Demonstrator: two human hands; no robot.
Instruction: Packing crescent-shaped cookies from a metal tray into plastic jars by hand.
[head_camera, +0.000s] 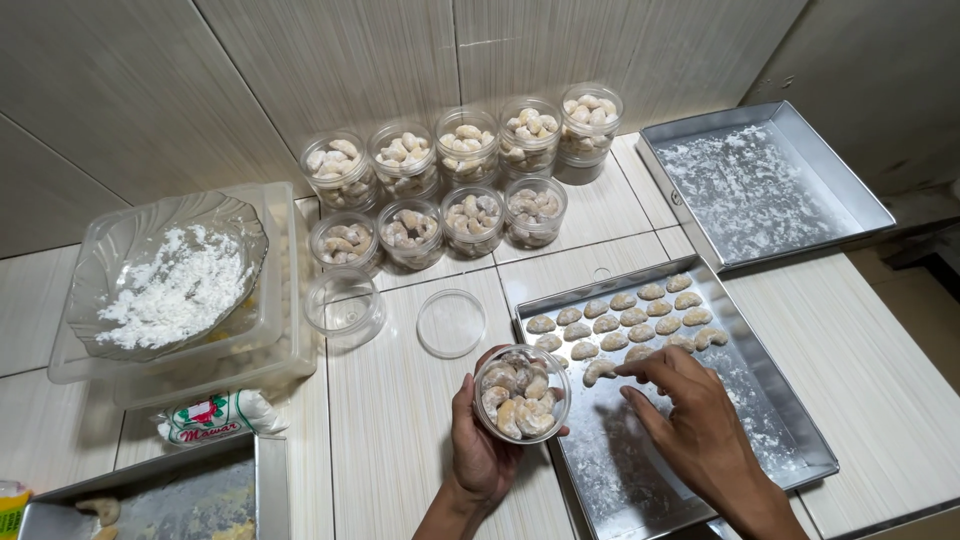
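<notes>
My left hand (480, 440) holds a small clear round jar (521, 393) nearly full of crescent cookies dusted with white powder. My right hand (690, 415) reaches over a metal baking tray (770, 400), its fingertips touching one crescent cookie (600, 371) near the tray's left side. Several more crescent cookies (630, 318) lie in rows at the far end of that tray. A clear round lid (451, 323) lies flat on the tiled surface just beyond the jar.
Several filled jars (470, 170) stand in two rows at the back. An empty open jar (344, 306) sits beside a glass dish of white powder (165, 280) on a plastic box. A powdered empty tray (760, 185) lies far right; another tray (150, 500) sits at near left beside a bag (215, 417).
</notes>
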